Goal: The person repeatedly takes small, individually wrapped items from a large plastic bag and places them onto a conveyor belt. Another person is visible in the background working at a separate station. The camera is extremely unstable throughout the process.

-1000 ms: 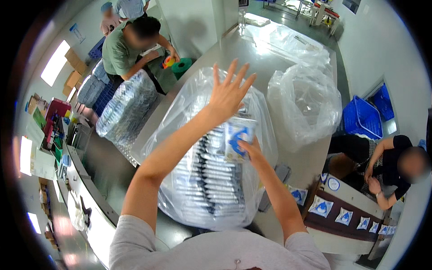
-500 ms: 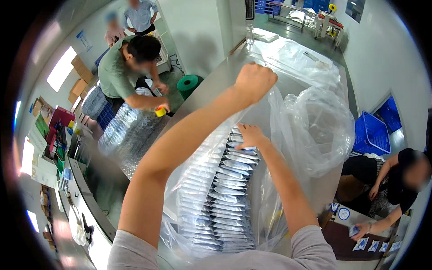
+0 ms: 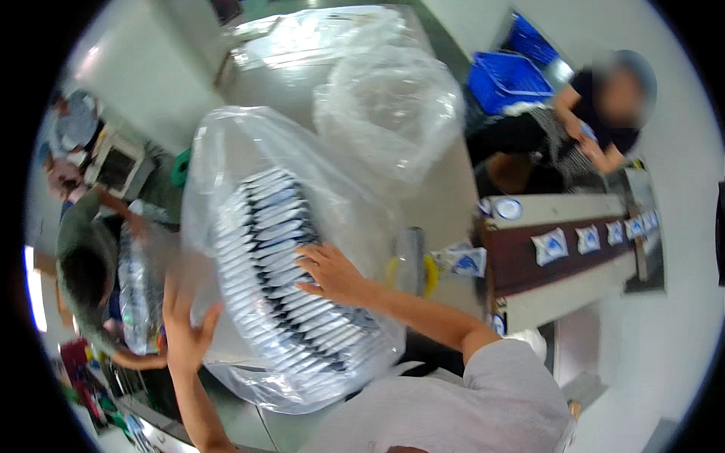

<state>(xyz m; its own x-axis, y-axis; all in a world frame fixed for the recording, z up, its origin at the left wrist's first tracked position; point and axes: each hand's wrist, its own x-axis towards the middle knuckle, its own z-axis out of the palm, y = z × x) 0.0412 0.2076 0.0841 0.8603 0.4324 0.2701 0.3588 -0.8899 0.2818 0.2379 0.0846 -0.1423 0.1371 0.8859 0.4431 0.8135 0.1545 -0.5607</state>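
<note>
A large clear plastic bag (image 3: 343,200), holding two long rows of silvery-white, pillow-shaped packets (image 3: 277,219), is lying on the smooth grey surface (image 3: 447,204), between the two hands. The right hand (image 3: 331,277) is resting upon the right row, released, its fingers stretching over the packets without grasping them; whether film is lying under these fingers, I cannot tell. The left hand (image 3: 185,325) is hovering just beside the bag's left side, also released, with fingers extending and thumb spreading apart; blur is hiding whether it is touching the film.

The film is shining and wrinkling, and the packets are standing closely one behind another, their thin edges forming ridges. A second, crumpled clear plastic bag (image 3: 393,106) is making a rounded heap farther ahead, to the right.

The surface's right edge is running near a dark brown conveyor belt (image 3: 513,245). A yellow ring (image 3: 431,275) and a loose white-and-blue packet (image 3: 468,263) are lying near this edge, and beyond them a bare strip of the surface is leaving some room
</note>
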